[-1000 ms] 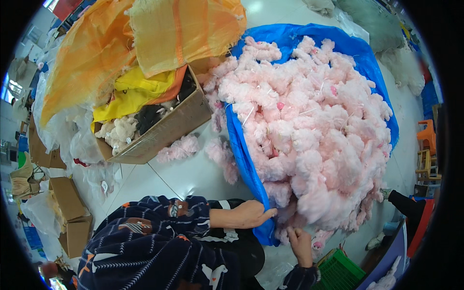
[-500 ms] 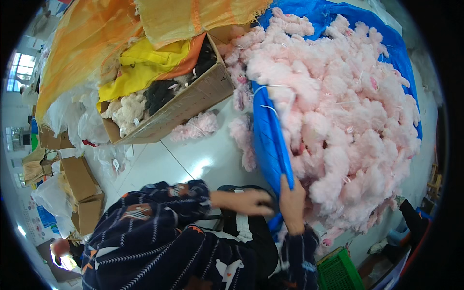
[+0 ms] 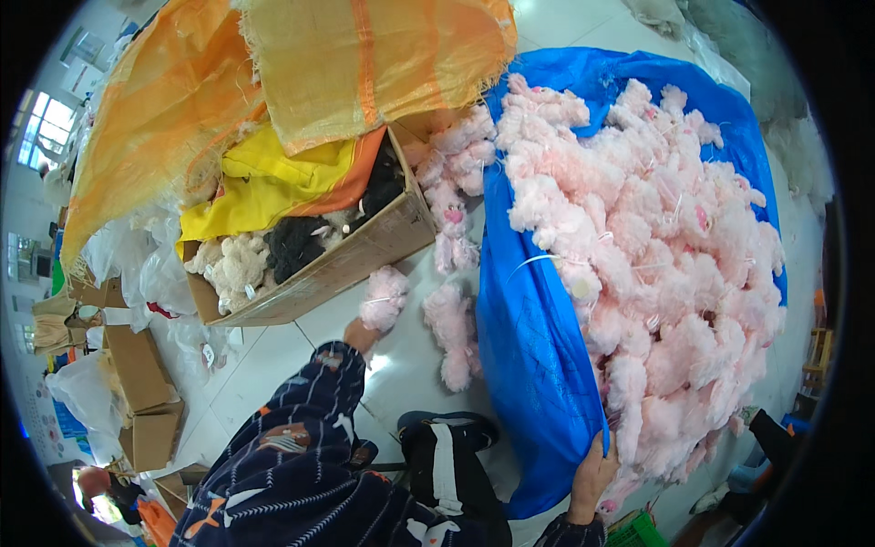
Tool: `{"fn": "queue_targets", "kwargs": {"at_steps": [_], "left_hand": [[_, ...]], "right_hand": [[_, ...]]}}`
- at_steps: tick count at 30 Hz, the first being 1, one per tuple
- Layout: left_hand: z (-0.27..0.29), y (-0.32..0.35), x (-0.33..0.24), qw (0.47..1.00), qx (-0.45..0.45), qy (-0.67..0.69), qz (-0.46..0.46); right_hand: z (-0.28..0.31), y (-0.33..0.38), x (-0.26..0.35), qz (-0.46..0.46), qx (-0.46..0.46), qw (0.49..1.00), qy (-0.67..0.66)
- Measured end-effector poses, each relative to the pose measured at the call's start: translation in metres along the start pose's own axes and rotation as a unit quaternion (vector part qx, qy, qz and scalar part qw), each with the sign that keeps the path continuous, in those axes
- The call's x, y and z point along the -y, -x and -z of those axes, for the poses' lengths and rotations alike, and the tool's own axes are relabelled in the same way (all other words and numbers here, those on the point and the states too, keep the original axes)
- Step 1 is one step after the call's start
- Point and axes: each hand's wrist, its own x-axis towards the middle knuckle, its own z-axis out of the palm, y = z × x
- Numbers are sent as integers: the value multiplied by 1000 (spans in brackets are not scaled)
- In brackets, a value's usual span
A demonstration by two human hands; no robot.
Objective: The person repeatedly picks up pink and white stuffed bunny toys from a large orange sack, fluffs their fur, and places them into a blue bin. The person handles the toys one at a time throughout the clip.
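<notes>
In the head view, the right hand (image 3: pixel 594 474) is closed on the rim of the blue tarp (image 3: pixel 533 346), pink plush toys (image 3: pixel 656 255) heaped just beyond its fingers. The left hand (image 3: pixel 362 335) is clasped around a pink plush toy (image 3: pixel 385 299) lying on the floor; its fingers are mostly hidden beneath the fluff.

Blue tarp (image 3: pixel 533 365), pink plush toys (image 3: pixel 656 246), orange sack (image 3: pixel 383 64), seemingly navy striped sleeve (image 3: pixel 301 456)

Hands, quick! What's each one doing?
Left hand: closed on a pink plush toy on the floor.
Right hand: gripping the blue tarp edge.
</notes>
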Motion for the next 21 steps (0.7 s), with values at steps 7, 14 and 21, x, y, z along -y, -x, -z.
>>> {"fn": "queue_targets", "kwargs": {"at_steps": [7,14,21], "left_hand": [[-97,56,-92,940,80,306,130],[-205,12,-73,884,94,437,140],[-41,72,-167,713,249,624,201]], "right_hand": [[-3,-11,-21,57,-38,997,-20],[-9,-1,-25,37,-4,999,1],[-13,3,-52,75,6,995,67]]}}
